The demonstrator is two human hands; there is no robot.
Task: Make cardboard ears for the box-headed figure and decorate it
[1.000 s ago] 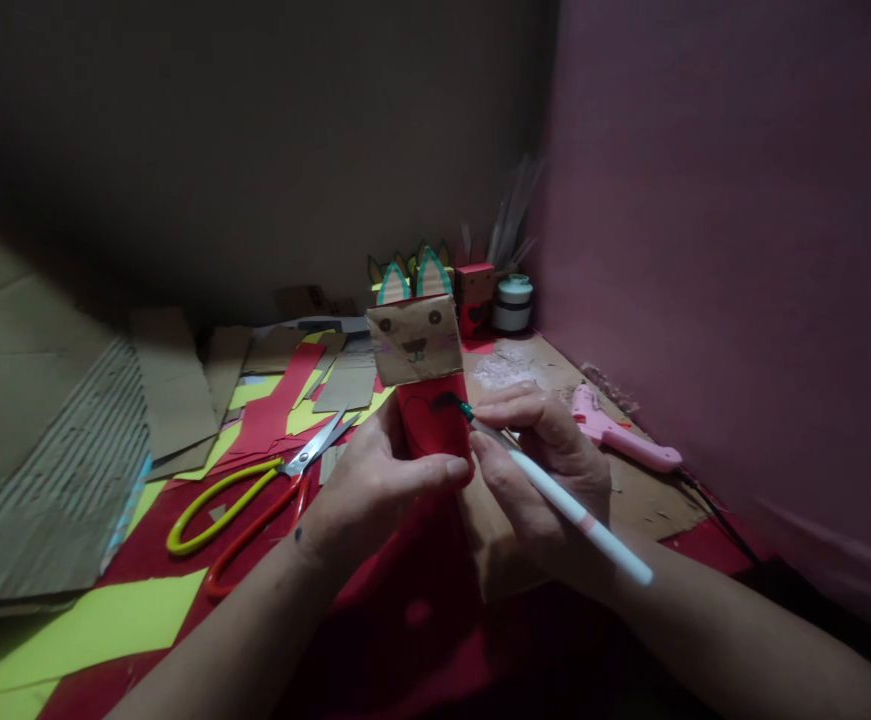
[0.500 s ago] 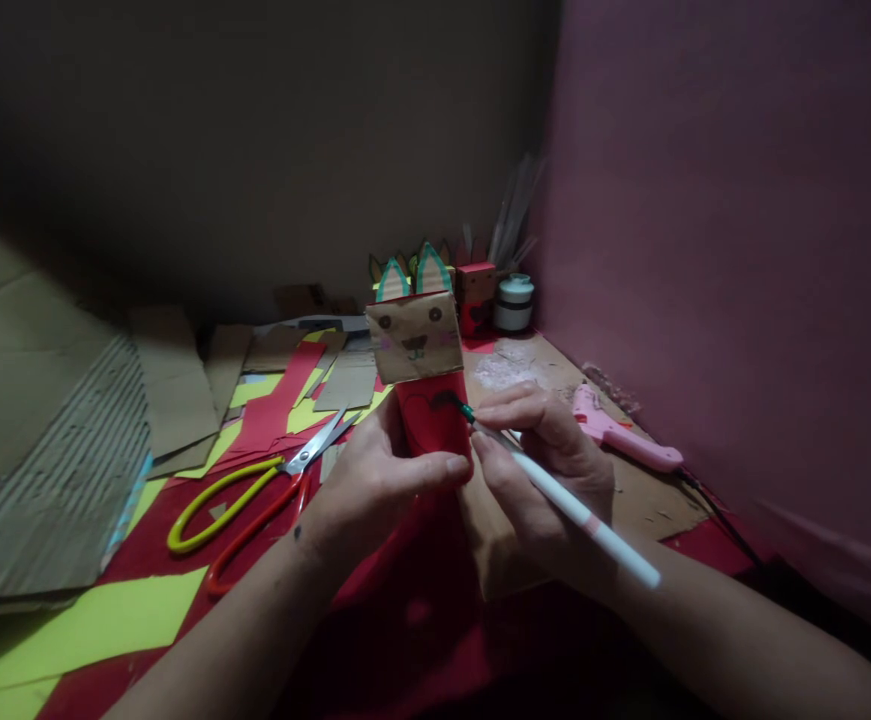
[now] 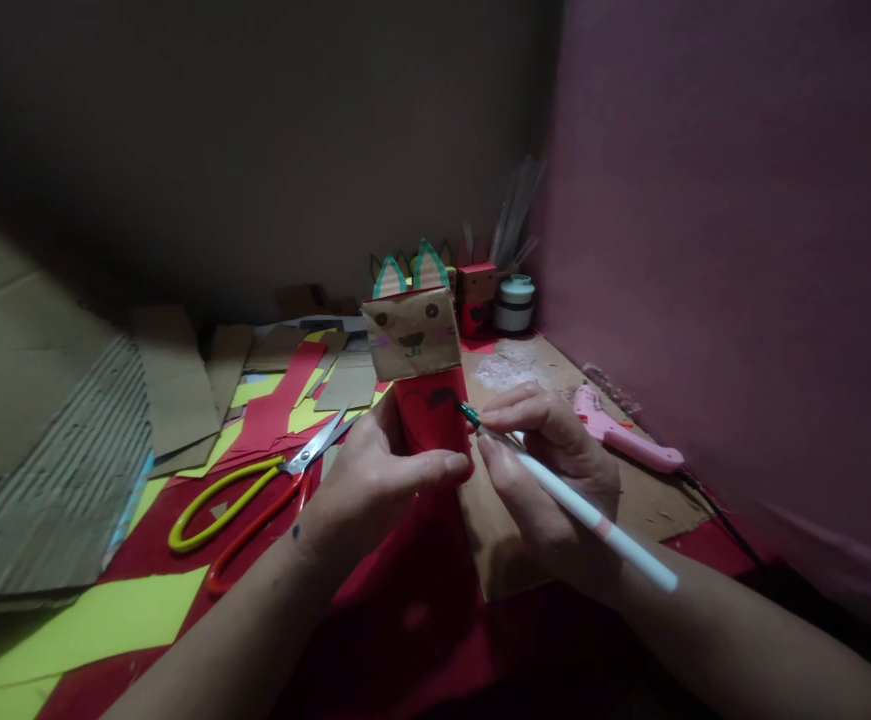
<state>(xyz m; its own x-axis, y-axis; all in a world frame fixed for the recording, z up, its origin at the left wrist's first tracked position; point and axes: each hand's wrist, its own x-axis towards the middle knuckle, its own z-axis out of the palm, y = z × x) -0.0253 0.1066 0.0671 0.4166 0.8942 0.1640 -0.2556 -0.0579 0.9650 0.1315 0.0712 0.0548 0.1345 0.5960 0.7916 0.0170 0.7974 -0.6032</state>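
Note:
My left hand (image 3: 382,480) is closed around the lower part of a cardboard animal figure (image 3: 414,338), thumb across its front. The figure has a brown box head with a drawn face, two ears edged in green, and a red body. A heart outline (image 3: 429,415) is drawn on that body, its upper right part filled in dark. Pinched in my right hand (image 3: 547,460) is a white marker pen (image 3: 592,520) with a green tip end, which points at the right side of the heart. I cannot tell whether the tip touches the paper.
Scissors (image 3: 304,460) with one yellow and one red handle lie at left among paper and cardboard scraps (image 3: 352,380). A pink glue gun (image 3: 630,440) with a cord rests on a board at right. Behind stand another red figure (image 3: 477,290) and a small pale jar (image 3: 514,305).
The marker tip has moved slightly right along the heart, and more of the heart's upper right edge is dark. The figure has shifted slightly up and left.

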